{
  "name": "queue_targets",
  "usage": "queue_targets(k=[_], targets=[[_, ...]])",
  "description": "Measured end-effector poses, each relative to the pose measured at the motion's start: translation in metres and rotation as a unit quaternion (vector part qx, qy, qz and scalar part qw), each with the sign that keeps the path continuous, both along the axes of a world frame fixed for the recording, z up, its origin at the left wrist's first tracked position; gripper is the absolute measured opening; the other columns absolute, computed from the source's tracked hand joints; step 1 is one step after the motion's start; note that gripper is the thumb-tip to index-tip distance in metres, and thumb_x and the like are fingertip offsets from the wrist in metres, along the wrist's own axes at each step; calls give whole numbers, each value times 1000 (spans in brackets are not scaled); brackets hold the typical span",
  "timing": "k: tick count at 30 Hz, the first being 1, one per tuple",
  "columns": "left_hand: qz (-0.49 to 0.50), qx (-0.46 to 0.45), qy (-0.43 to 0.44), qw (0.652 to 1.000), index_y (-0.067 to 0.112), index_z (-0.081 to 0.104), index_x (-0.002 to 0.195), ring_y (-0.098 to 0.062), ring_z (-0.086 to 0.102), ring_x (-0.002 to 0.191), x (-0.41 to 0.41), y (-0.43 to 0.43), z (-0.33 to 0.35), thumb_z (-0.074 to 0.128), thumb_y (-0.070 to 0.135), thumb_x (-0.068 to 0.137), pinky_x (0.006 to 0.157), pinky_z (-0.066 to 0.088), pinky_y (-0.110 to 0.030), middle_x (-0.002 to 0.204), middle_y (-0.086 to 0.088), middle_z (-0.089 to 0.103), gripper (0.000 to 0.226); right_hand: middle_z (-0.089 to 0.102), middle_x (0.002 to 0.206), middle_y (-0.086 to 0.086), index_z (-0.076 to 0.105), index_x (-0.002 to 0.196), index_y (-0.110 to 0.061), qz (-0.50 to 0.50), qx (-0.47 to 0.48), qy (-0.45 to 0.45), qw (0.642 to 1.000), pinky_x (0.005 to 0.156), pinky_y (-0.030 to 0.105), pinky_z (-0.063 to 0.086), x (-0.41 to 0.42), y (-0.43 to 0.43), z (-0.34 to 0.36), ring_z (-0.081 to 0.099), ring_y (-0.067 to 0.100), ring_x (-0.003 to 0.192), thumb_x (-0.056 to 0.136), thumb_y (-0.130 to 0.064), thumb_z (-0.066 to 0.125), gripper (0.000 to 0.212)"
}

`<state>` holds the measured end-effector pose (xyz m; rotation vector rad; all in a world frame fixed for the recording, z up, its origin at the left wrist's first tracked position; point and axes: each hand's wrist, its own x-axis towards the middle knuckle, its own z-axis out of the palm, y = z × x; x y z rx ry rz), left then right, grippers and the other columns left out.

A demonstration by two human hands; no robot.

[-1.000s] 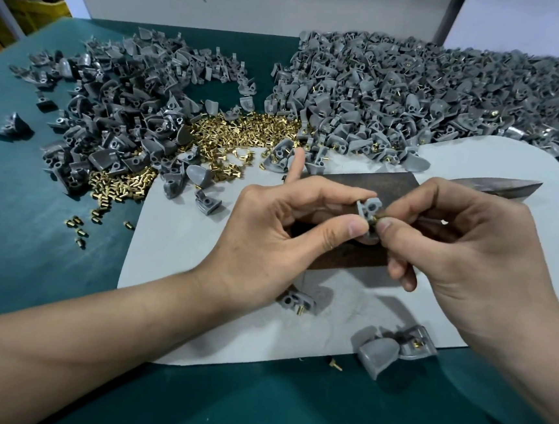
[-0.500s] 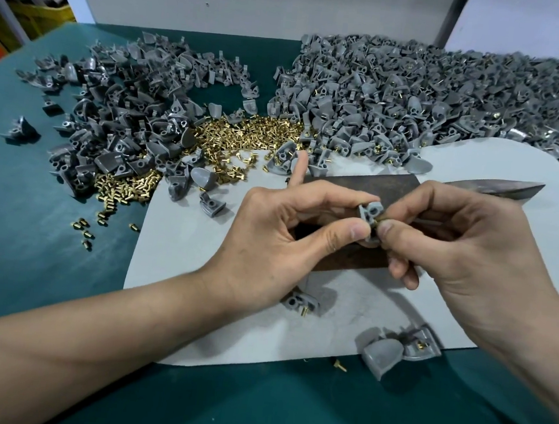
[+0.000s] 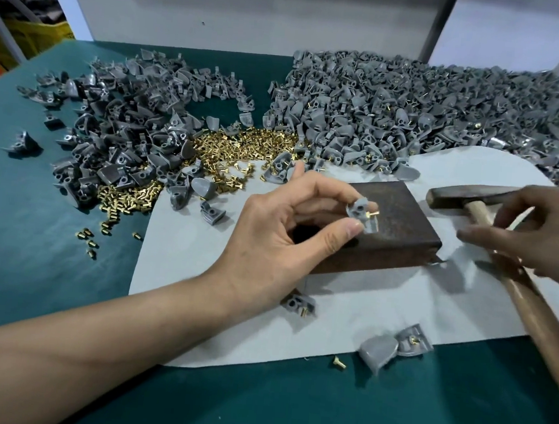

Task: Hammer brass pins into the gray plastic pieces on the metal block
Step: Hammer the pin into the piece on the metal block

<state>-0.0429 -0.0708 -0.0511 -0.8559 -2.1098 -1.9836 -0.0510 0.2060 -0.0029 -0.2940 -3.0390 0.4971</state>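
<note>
The left hand [image 3: 268, 244] pinches a gray piece [image 3: 359, 209] over the block [image 3: 406, 219]. It looks light and stiff; hold its edges, as the pin [image 3: 371, 214] may slip. At 3 o'clock, the blurry right hand [image 3: 539, 234] is at the hammer [image 3: 468, 198]; I cannot tell its grip.

Soft, even overhead light; right hand [image 3: 536, 231] motion-blurred, frame edges bowed by wide-angle lens.

Left hand [image 3: 269, 231], mid-frame, pinches a piece [image 3: 360, 214] between thumb and forefinger; right hand [image 3: 540, 231], at the right edge, hovers with fingers [image 3: 515, 206] loosely spread.
</note>
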Motion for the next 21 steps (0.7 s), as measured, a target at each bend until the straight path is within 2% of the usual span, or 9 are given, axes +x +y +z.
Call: queue_targets(k=[2, 5, 7, 9, 11, 13, 15, 18, 21], targets=[[10, -20, 1, 1000, 15, 56, 97, -7, 65, 109, 0, -1, 0, 65, 8, 87, 99, 48, -30, 112, -3, 72, 15, 61, 51, 4, 57, 60, -22, -19, 35, -14, 999, 55, 43, 55, 0, -3, -4, 59, 29, 54, 22, -84, 64, 73], [50, -58, -29, 997, 23, 57, 89, 0, 51, 125, -3, 0, -1, 70, 17, 84, 113, 33, -35, 115, 5, 71, 16, 60, 52, 4, 58, 55, -21, -59, 111, -31, 992, 50, 29, 43, 1, -10, -7, 55, 23, 54, 48, -60, 75, 43], [88, -96, -42, 991, 26, 63, 84, 1, 41, 131, -6, -1, -2, 75, 21, 81, 113, 23, -32, 117, 17, 68, 14, 60, 52, 6, 63, 50, -14, -73, 88, -52, 992, 49, 27, 38, 3, -12, -4, 55, 22, 55, 61, -42, 78, 34], [101, -111, -50, 987, 28, 68, 81, 3, 36, 131, -8, -2, -3, 75, 22, 79, 111, 27, -34, 119, 23, 64, 10, 59, 48, 7, 66, 57, -7, -78, -94, -92, 988, 47, 25, 40, 10, -14, 5, 53, 21, 47, 72, -24, 75, 24], [107, -119, -52, 986, 29, 69, 80, 4, 35, 129, -9, -2, -3, 73, 27, 77, 111, 29, -36, 118, 27, 62, 6, 54, 46, 7, 68, 74, -3, -81, -301, -103, 945, 37, 22, 36, 13, -12, 12, 44, 16, 37, 83, -9, 66, 11], [106, -119, -59, 985, 30, 68, 79, 5, 36, 128, -9, -2, -2, 70, 32, 74, 110, 28, -35, 117, 30, 61, 5, 53, 47, 6, 66, 92, 1, -70, -390, -41, 917, 32, 18, 34, 22, -14, 22, 41, 13, 34, 84, 1, 61, 9], [104, -111, -63, 986, 28, 68, 78, 3, 38, 127, -10, -1, -1, 69, 30, 75, 110, 31, -40, 116, 31, 61, 4, 52, 49, 7, 61, 100, -8, -24, -424, 4, 905, 32, 18, 33, 37, -25, 36, 41, 14, 31, 84, 3, 61, 20], [116, -104, -57, 986, 26, 67, 75, -1, 42, 126, -9, 1, 0, 72, 25, 76, 110, 33, -44, 114, 25, 63, 5, 52, 49, 6, 60, 101, -28, 83, -407, -33, 909, 33, 15, 32, 56, -54, 50, 35, 14, 26, 88, -10, 59, 22], [120, -106, -47, 986, 26, 66, 72, 2, 43, 124, -8, 2, 2, 71, 27, 74, 108, 31, -32, 113, 21, 64, 6, 48, 50, -1, 57, 100, -18, 122, -374, -31, 919, 31, 15, 30, 65, -74, 55, 33, 12, 26, 90, -25, 55, 12]])
